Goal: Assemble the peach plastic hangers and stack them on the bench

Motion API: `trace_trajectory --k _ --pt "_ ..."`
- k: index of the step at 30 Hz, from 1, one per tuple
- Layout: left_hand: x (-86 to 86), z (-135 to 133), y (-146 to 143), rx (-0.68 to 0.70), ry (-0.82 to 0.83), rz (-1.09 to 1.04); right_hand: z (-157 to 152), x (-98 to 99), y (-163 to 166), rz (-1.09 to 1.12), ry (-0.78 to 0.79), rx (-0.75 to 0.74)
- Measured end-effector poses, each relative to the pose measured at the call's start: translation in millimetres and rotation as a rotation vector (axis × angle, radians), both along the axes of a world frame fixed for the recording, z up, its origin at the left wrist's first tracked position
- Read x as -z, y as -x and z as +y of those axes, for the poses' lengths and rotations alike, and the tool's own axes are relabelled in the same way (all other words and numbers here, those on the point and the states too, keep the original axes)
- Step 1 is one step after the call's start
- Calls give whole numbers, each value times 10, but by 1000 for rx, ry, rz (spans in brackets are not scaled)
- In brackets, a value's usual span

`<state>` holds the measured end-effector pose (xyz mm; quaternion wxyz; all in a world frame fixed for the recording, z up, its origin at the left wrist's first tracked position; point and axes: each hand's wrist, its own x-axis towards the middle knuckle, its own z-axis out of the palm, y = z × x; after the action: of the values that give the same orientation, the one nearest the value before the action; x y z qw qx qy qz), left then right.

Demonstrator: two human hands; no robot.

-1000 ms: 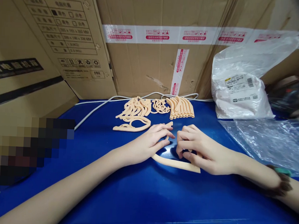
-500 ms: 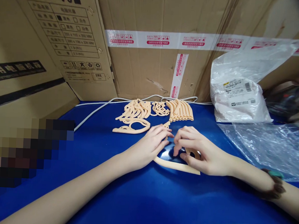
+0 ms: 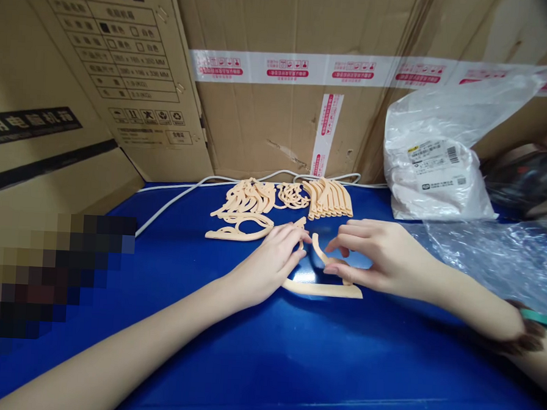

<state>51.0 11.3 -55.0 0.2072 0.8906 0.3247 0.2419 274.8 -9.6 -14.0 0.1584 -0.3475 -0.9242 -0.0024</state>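
A flat peach-coloured plastic frame (image 3: 324, 289) lies on the blue table (image 3: 266, 351) between my hands. My left hand (image 3: 273, 260) presses its fingers down on the frame's left side. My right hand (image 3: 381, 256) pinches a curved strip (image 3: 319, 250) of the frame and lifts it a little off the table. Behind them lie a single loose curved piece (image 3: 240, 228), a pile of curved pieces (image 3: 249, 199), a small heap of ring-shaped scraps (image 3: 293, 195) and a neat row of strips (image 3: 329, 199).
Large cardboard boxes (image 3: 283, 107) wall in the back and left. A white cable (image 3: 182, 195) runs along the table's rear. A white plastic bag with a label (image 3: 433, 176) and a clear plastic sheet (image 3: 495, 259) lie at the right.
My right hand has risen and moved back, pulling a curved strip up from the frame. My left hand has stayed pressed on the frame's left side.
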Motion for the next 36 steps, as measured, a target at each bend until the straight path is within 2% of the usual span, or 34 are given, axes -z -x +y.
trace_trajectory --k 5,12,22,36 --pt "5 -9 -3 -24 34 -47 -18 -11 -9 -77 34 1" --pt "10 -10 -7 -56 46 -51 -65 -15 32 -93 91 -84" --pt "31 37 2 -67 34 -54 -40 103 44 -135 168 -151" --pt "31 60 27 -34 90 -114 52 98 -4 -133 122 -126"
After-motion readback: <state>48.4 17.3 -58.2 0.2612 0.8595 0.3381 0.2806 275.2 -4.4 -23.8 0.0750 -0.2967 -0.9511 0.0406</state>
